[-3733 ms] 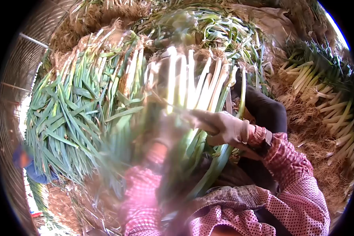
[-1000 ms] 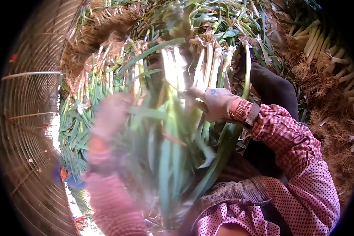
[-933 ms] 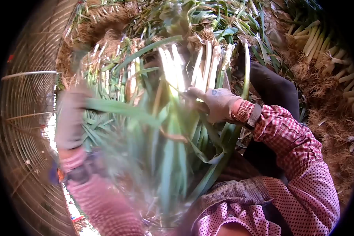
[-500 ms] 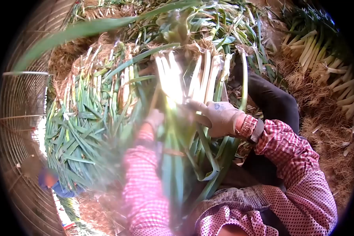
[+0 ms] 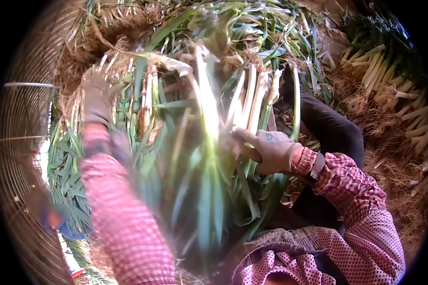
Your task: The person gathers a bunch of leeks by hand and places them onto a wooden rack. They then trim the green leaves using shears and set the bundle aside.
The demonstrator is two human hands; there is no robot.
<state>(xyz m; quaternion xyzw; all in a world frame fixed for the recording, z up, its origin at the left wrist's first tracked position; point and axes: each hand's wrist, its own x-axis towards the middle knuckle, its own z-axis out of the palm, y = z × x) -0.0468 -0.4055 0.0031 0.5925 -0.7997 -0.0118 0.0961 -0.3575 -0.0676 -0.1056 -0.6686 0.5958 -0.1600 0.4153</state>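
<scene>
A bunch of green onions (image 5: 223,142) with white stalks and long green leaves rests across my lap, stalks pointing away from me. My gloved right hand (image 5: 268,151) grips the bunch at the white stalks. My left hand (image 5: 96,95), gloved and blurred by motion, reaches out to the upper left over the pile of green onions (image 5: 66,161); I cannot tell whether it holds a leaf. Both arms wear pink checked sleeves.
Piled green onions with dry roots lie to the left and behind (image 5: 252,23). Another heap of white stalks (image 5: 390,80) lies at the right on dry straw. A wire mesh fence (image 5: 19,118) runs along the left. A person in blue (image 5: 57,221) is far off, lower left.
My left arm has swung from the middle of the bunch up and out to the left. My right hand keeps its grip on the stalks.
</scene>
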